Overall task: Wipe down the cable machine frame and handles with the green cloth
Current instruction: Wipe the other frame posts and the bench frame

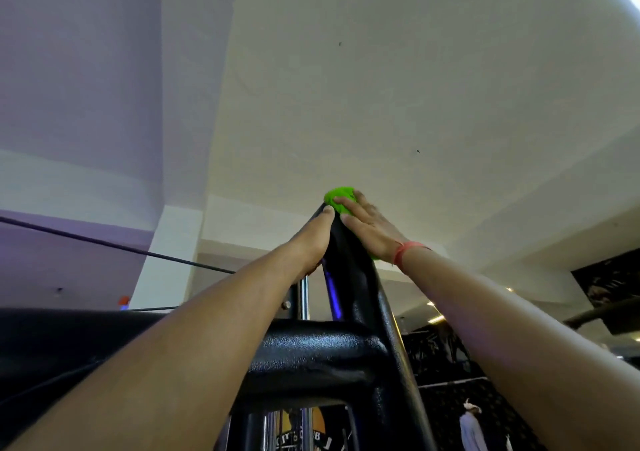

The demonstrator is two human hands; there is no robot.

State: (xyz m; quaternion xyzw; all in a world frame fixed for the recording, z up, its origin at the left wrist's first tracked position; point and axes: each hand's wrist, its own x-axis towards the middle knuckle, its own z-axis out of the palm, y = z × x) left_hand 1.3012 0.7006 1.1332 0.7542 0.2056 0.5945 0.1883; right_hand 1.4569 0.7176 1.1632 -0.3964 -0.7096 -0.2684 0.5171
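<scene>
I look steeply up along the black upright post [360, 298] of the cable machine frame toward the ceiling. The green cloth [340, 197] is bunched at the very top of the post. My right hand [367, 229] lies over the cloth with straight fingers and presses it against the post's right side; a red band circles that wrist. My left hand [313, 239] rests flat against the left side of the same post, thumb up near the cloth, holding nothing. A thick black crossbar [311, 360] joins the post below my forearms.
A thin black cable [104, 242] runs across the left. Chrome guide rods [304, 298] stand behind the post. A person in white [471, 426] stands at the lower right. The white ceiling fills the upper view.
</scene>
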